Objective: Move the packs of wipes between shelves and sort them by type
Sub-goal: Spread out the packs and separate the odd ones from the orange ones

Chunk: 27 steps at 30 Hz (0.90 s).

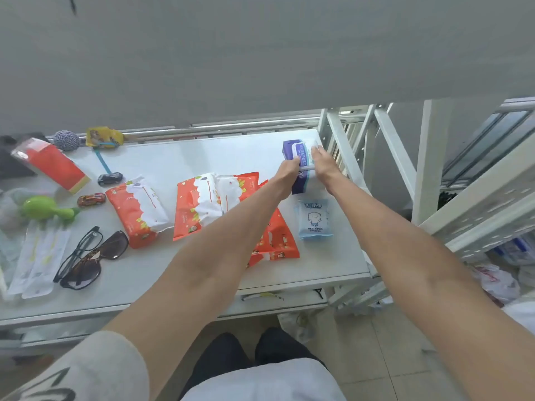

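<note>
Both my hands are at the far right of the white shelf [202, 151], on a purple and white pack of wipes [301, 154]. My left hand [288, 170] grips its left side and my right hand [324, 163] grips its right side. Just in front of it lies a small light-blue pack marked WET WIPES [315, 219]. Orange and white packs lie to the left: one [139, 211] alone, another [214, 202] in the middle, and more [278, 241] partly hidden under my left forearm.
On the shelf's left part lie sunglasses [92, 256], toy cars [91, 199], a green toy [46, 209], a red box [52, 166], white sachets [37, 261] and a ball of yarn [66, 140]. A white metal rack frame [390, 157] stands right of the shelf. Bags lie on the floor.
</note>
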Available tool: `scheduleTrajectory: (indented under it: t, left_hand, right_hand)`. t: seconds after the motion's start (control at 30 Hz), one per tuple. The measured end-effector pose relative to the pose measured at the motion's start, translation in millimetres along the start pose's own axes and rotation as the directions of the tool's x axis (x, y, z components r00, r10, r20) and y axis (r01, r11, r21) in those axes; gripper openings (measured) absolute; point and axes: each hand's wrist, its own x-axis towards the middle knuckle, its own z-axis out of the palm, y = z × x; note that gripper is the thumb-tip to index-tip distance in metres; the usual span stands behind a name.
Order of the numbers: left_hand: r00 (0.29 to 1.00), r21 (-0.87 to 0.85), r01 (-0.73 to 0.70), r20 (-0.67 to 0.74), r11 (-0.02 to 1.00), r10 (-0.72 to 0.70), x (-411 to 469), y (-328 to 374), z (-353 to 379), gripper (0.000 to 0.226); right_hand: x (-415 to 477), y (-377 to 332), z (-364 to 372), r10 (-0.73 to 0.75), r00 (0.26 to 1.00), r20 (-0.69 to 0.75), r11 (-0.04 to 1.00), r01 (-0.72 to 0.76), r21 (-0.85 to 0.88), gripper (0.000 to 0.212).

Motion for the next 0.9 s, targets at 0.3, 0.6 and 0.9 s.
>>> scheduleTrajectory:
  t: [0.3,0.6,0.9]
  left_hand:
    - [0.985,0.317,-0.128,-0.069,0.940,0.157,-38.9,-1.7,-0.9,0.033]
    - [0.690,0.706,0.159,-0.580,0.691,0.434,-139.7,-58.5,-175.0,0.062]
    - [0.912,-0.104,0.075,-0.396,0.992,-0.111,-121.1,-91.8,-240.7,0.034]
  right_hand:
    - [-42.7,-20.9,-1.6,-0.128,0.952,-0.279,0.964,0.054,-0.260,0.037]
    - [-170.7,-17.3,75.3,-0.068,0.996,0.060,0.953,0.083,-0.290,0.034]
    - [-194.7,-25.9,131.2,0.148,0.987,0.066,0.919,-0.113,-0.378,0.046]
